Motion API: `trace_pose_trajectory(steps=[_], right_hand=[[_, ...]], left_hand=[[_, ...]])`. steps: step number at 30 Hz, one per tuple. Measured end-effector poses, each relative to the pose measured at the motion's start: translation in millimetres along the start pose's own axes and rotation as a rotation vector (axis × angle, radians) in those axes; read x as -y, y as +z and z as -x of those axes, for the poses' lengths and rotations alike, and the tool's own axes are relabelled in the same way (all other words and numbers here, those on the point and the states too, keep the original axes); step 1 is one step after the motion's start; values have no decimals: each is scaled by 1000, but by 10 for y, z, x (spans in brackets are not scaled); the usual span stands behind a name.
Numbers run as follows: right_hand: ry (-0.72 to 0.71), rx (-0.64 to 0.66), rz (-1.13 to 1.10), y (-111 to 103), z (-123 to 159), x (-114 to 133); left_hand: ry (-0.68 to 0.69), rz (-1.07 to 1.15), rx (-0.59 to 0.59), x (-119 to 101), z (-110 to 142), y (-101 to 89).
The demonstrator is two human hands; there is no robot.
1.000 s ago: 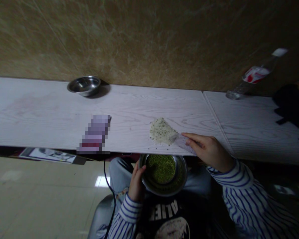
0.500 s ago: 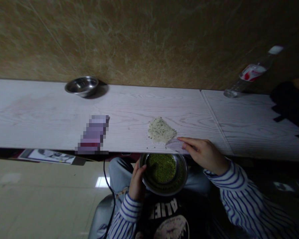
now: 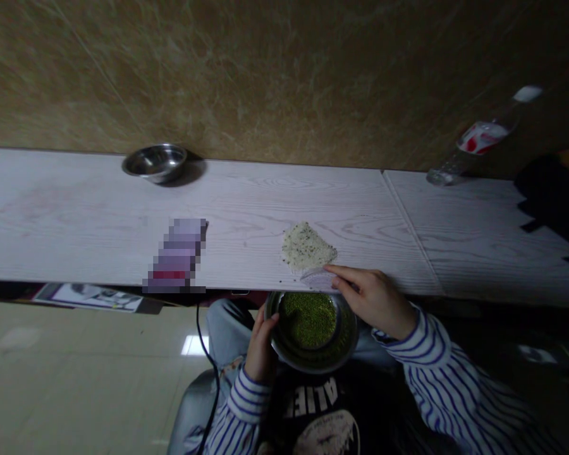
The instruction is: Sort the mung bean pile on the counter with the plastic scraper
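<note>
My left hand (image 3: 262,351) grips the left rim of a steel bowl (image 3: 348,338) below the table's front edge. Green beans (image 3: 308,319), which look like mung beans, cover the bowl's bottom. With my right hand (image 3: 372,297) I pinch a thin, see-through plastic piece (image 3: 315,278), flat and scraper-like; its exact kind is unclear. It lies low over the table edge, just in front of a pile of white rice-like grains (image 3: 308,246) mixed with dark green bits. A few loose grains are scattered between the pile and the edge.
A second steel bowl (image 3: 155,164) stands at the back left by the wall. A pixelated flat object (image 3: 177,253) lies left of the pile. At the back right are a clear plastic bottle (image 3: 481,139) and a dark cloth-like item (image 3: 545,196). A black cable (image 3: 213,366) hangs down.
My right hand has moved left and slightly toward me, carrying the plastic piece along the front of the pile. The left hand and the bowl have stayed in place.
</note>
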State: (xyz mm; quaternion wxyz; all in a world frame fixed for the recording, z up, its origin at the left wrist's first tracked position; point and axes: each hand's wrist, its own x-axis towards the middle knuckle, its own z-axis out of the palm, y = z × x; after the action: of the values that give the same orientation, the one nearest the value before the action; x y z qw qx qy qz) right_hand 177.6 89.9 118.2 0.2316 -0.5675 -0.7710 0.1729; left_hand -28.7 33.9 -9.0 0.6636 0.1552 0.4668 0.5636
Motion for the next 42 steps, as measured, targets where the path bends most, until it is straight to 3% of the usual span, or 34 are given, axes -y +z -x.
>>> trace_pose_trajectory(steps=[14,28,34,42], right_hand=[[-56,-2,-20,23,-149,20],[-163,116,-81,189,-346,246],[-39,14,-35,158,-258,229],[1,-64,59,121,-280,63]], left_hand=[[10,45,-27,-29,11,-14],[73,12,-86,-313,122,-3],[45,31,-73,-271,86,-43],[41,56,-61,-242,59,-57]])
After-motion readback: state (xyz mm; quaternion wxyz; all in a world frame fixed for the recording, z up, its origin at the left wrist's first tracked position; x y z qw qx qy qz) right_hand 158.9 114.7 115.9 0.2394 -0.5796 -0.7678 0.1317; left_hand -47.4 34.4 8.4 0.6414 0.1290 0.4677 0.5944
